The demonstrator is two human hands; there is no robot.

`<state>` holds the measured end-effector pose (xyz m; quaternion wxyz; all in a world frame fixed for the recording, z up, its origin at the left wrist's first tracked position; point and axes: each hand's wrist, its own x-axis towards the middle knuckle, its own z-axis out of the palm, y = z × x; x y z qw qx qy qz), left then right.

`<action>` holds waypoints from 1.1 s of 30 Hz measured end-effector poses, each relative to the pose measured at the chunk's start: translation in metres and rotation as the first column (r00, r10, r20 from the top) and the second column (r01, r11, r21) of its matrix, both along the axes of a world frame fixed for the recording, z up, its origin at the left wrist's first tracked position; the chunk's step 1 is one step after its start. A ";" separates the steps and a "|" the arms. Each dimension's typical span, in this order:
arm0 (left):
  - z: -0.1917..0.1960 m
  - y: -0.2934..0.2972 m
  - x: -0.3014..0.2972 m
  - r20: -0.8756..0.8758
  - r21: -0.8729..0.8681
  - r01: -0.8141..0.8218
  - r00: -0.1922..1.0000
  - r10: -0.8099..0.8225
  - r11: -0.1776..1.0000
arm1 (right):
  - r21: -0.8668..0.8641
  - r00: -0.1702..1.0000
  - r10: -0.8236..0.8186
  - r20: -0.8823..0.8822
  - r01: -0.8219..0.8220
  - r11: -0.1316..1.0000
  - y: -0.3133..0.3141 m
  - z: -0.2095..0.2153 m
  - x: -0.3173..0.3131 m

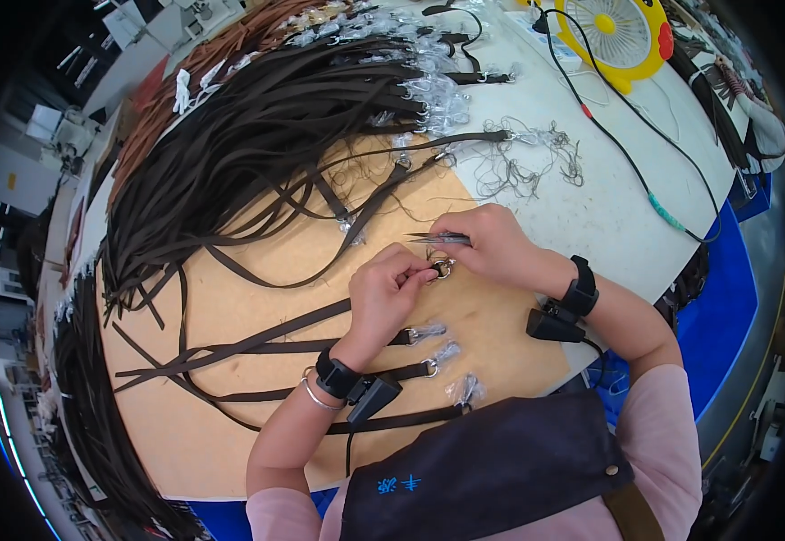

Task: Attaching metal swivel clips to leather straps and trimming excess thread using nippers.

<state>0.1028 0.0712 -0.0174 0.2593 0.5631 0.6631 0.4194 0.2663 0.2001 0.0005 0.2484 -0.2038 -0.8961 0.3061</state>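
My left hand (pixel 380 293) pinches the end of a dark brown strap (pixel 307 318), right beside its metal ring (pixel 444 269). The rest of that strap runs out to the left across the tan board. In my right hand (pixel 501 248) is a pair of thread snips (pixel 451 238), its pointed blades aimed left, just above the strap end. Fingers of the right hand also come close to the ring; whether they touch it I cannot tell. Below my left hand lie several similar straps, with clear plastic wrapping (pixel 445 353) over their metal ends.
A large heap of dark straps (pixel 266 135) covers the far left, with reddish-brown straps (pixel 154 149) behind. Loose thread clippings (pixel 528 162) lie on the white table (pixel 609 198). A yellow fan (pixel 613 32) stands at the far right, and a black cable (pixel 627 153) loops down the right side.
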 end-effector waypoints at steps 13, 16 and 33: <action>-0.012 -0.005 -0.003 0.260 -0.023 -0.040 0.965 0.044 0.999 | -0.054 0.984 0.060 0.167 -0.051 0.997 -0.007 0.003 0.005; -0.019 -0.004 -0.005 0.259 -0.002 -0.029 0.966 0.028 1.000 | 0.036 0.981 0.039 0.192 -0.047 0.998 -0.012 -0.004 0.000; -0.003 -0.007 0.007 0.082 0.116 -0.067 0.995 0.058 0.991 | -0.245 0.979 -0.101 0.176 0.143 0.959 -0.009 0.025 0.004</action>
